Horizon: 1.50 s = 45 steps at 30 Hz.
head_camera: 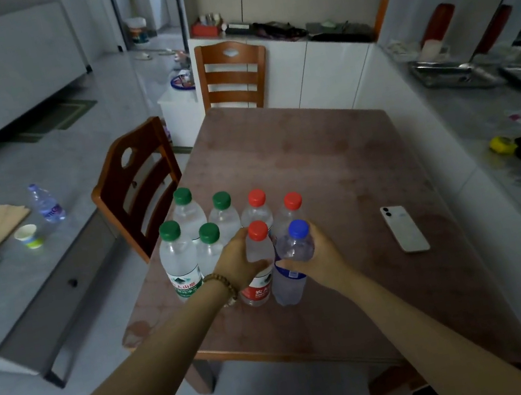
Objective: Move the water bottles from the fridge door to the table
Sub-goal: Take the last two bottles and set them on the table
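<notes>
a dim, tiled room with a brown wooden table (pixel 332 156); all the task's bottles stand at its near left corner. the left hand (pixel 234 266) wraps fingers and thumb round the shoulder of a red-capped bottle (pixel 259 253) with a red label. the right hand (pixel 323 257) curls round a blue-capped bottle (pixel 296 248) in the same way. both gripped bottles are upright, touching side by side between the two hands, and their bases appear to rest on the table top. just beyond the grip, two more red-capped bottles (pixel 258 210) stand close behind the held pair. left of the left hand's grip, four green-capped bottles (pixel 177 257) stand in a tight square, the nearest just beside that hand. a beaded bracelet (pixel 222 282) circles the left wrist. right of the right hand's grip, well apart, a pale phone (pixel 404 228) lies face down on the table. beyond the bottles, two wooden chairs (pixel 136 184) stand at the table's edges. far to the left of the grip, a low grey cabinet (pixel 25 291) holds a clear bottle (pixel 46 203) and a paper cup (pixel 27 235).
</notes>
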### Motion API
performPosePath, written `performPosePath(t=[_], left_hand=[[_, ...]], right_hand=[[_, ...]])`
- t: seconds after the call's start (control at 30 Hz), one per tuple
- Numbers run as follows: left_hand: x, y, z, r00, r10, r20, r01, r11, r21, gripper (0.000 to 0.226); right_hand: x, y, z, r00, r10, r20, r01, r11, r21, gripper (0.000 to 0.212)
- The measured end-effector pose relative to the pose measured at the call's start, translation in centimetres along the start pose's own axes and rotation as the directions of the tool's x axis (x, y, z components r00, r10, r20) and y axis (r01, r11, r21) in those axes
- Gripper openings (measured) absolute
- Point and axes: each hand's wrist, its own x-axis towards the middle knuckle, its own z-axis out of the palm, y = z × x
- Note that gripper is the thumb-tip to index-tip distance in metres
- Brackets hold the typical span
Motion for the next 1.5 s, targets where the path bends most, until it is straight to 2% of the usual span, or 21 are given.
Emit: performPosePath(t=[0.1, 0.2, 0.3, 0.4, 0.53, 0.83, 1.0, 1.17, 1.27, 1.33, 1.43, 1.5], left_hand=[[0.0, 0.5, -0.7, 0.999, -0.002, 0.039, -0.001, 0.996, 0.089, 0.052], [0.5, 1.3, -2.4, 0.999, 0.050, 0.021, -0.054, 0.964, 0.259, 0.042], [1.1, 1.9, -3.9, 0.993, 0.106, 0.055, -0.119, 0.922, 0.369, 0.043], [1.2, 2.0, -4.5, 0.986, 0.137, 0.096, -0.163, 0.919, 0.359, 0.038], [1.3, 2.0, -4.8, 0.978, 0.166, 0.129, -0.203, 0.901, 0.384, 0.035], [1.6, 1.8, -5.4, 0.969, 0.180, 0.170, -0.230, 0.908, 0.349, 0.040], [1.5, 1.9, -5.7, 0.962, 0.197, 0.188, -0.246, 0.925, 0.291, 0.052], [1.4, 1.4, -6.9, 0.947, 0.268, 0.179, -0.307, 0.919, 0.246, 0.052], [1.1, 0.8, -7.8, 0.903, 0.404, 0.145, -0.429, 0.851, 0.304, 0.052], [1.2, 0.2, -8.4, 0.865, 0.490, 0.108, -0.492, 0.790, 0.366, 0.052], [-0.1, -0.5, -9.0, 0.837, 0.506, 0.209, -0.544, 0.728, 0.418, 0.064], [-2.0, -0.8, -9.4, 0.809, 0.514, 0.286, -0.588, 0.703, 0.400, 0.074]], right_hand=[[0.0, 0.1, -0.3, 0.998, 0.001, 0.056, 0.000, 1.000, -0.010, 0.056], [0.1, -0.5, -0.8, 0.997, 0.005, 0.078, -0.008, 0.999, 0.037, 0.044], [0.3, -1.1, -1.3, 0.998, 0.010, 0.067, -0.013, 0.998, 0.054, 0.040], [0.4, -1.4, -1.1, 1.000, 0.004, 0.017, -0.005, 0.998, 0.058, 0.028], [0.3, -1.9, -0.3, 0.999, -0.020, -0.050, 0.023, 0.998, 0.056, 0.027], [0.0, -2.5, 0.1, 0.998, 0.022, -0.061, -0.017, 0.997, 0.076, 0.024], [-0.7, -2.8, 0.0, 0.993, 0.073, -0.093, -0.067, 0.995, 0.070, 0.029], [-2.0, -4.3, 0.5, 0.978, 0.170, -0.122, -0.167, 0.985, 0.034, 0.037], [-3.6, -5.8, 1.1, 0.954, 0.233, -0.189, -0.230, 0.972, 0.041, 0.046], [-5.2, -6.5, 1.6, 0.915, 0.299, -0.270, -0.312, 0.950, -0.008, 0.061], [-9.0, -7.8, 2.9, 0.844, 0.309, -0.438, -0.380, 0.921, -0.082, 0.069], [-12.2, -9.4, 4.4, 0.783, 0.318, -0.535, -0.409, 0.911, -0.056, 0.070]])
